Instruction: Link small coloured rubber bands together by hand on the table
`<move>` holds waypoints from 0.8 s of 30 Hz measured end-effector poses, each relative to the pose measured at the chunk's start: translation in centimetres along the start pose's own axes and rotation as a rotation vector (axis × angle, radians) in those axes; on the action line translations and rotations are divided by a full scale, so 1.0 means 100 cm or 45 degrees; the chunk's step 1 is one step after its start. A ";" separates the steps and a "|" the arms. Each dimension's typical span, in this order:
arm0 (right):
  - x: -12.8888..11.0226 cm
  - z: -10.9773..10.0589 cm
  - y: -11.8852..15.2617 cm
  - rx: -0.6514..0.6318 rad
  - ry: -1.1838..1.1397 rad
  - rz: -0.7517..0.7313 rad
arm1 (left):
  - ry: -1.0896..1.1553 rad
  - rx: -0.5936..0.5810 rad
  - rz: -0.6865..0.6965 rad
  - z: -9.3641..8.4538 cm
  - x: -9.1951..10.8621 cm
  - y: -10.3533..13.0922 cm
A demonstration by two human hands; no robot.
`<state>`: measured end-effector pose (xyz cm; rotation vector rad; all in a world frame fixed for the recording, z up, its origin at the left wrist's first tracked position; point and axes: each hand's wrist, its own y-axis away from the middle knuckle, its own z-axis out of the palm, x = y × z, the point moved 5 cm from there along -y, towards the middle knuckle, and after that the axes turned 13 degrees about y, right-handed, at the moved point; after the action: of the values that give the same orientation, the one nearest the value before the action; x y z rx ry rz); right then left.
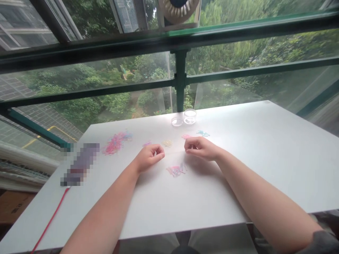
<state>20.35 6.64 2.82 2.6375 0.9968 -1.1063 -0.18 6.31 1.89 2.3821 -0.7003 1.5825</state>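
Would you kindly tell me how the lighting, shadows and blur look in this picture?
Head view: daylight from outside leaves a pale sheen on the white table, near the clear containers; head view: a soft shadow falls below the right hand; head view: the nearest small pile looks soft, its pieces hard to separate; head view: blocky pixelation hides an item at left.

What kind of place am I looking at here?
Probably a balcony, perhaps a glazed one: a white table stands beside a green railing with see-through panels, and leafy trees show outside.
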 end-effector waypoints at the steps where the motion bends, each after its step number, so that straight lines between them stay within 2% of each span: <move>1: 0.002 -0.002 0.000 0.014 -0.010 0.009 | 0.016 0.015 -0.002 -0.003 -0.001 0.000; 5: 0.003 0.001 -0.002 0.040 -0.065 0.046 | 0.011 0.069 0.006 -0.005 0.000 0.000; 9: -0.007 0.019 -0.003 0.121 -0.068 0.141 | -0.060 0.091 0.036 0.011 0.008 0.002; 14: -0.020 0.041 -0.006 0.145 0.023 0.081 | -0.081 0.056 0.056 0.027 0.011 0.004; 24: -0.013 0.036 -0.005 0.167 0.098 0.085 | -0.075 0.046 0.017 0.025 0.008 0.002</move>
<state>17.20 5.15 1.20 2.8140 0.8700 -1.0999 2.00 4.87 1.55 2.4642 -0.7059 1.5488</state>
